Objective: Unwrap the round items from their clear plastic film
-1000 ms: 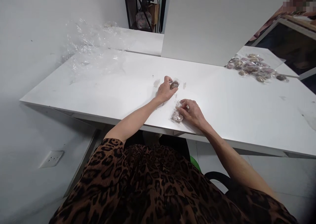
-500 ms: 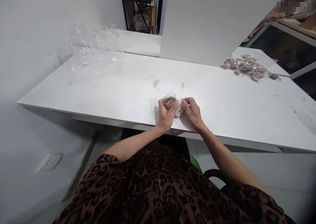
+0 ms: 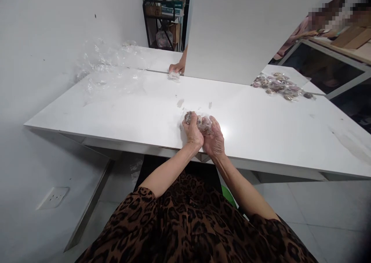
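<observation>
My left hand [image 3: 192,132] and my right hand [image 3: 213,138] are pressed side by side just above the near edge of the white table [image 3: 124,108]. Between the fingers they hold a small brown lump [image 3: 189,117] and a clear plastic wrapper [image 3: 203,123] that holds a second brownish piece. The left fingers grip the lump, the right fingers grip the wrapper. Most of both items is hidden by my fingers.
A pile of wrapped brown and purple pieces [image 3: 278,86] lies at the far right. Loose clear plastic film [image 3: 107,67] covers the far left corner. Another person's hand [image 3: 176,67] rests by a white divider panel [image 3: 246,27]. A shelf rack [image 3: 162,21] stands behind.
My left hand brought the brown lump back from the table's middle to my right hand. Both hands then lifted together with lump and wrapper. Another person's hand appeared at the far edge.
</observation>
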The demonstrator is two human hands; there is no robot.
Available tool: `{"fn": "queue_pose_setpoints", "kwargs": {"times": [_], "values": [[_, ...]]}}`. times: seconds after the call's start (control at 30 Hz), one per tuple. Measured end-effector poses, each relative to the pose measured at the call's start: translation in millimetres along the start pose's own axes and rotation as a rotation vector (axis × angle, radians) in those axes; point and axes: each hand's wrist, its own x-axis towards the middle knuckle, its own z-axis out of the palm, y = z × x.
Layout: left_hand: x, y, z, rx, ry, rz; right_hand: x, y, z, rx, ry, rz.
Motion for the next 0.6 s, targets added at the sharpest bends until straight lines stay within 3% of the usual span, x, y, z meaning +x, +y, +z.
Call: {"fn": "queue_pose_setpoints", "kwargs": {"times": [0.17,0.3,0.43,0.6], "values": [[-1.9,2.5,18.5,-0.121,-0.05,-0.089,1.7,-8.4,-1.2,0.091,-0.017,-0.059],[-4.4,-8.8,35.7,-0.176,-0.091,-0.275,15.5,-23.3,-14.3,0.06,0.082,-0.091],[5.0,-6.9,52.3,-0.079,-0.194,-0.395,29.4,-50.4,-53.7,0.02,0.168,-0.023],[39.1,1.9,57.7,0.133,-0.255,-0.381,65.2,-92.9,-126.9,-0.125,0.236,0.084]]}}
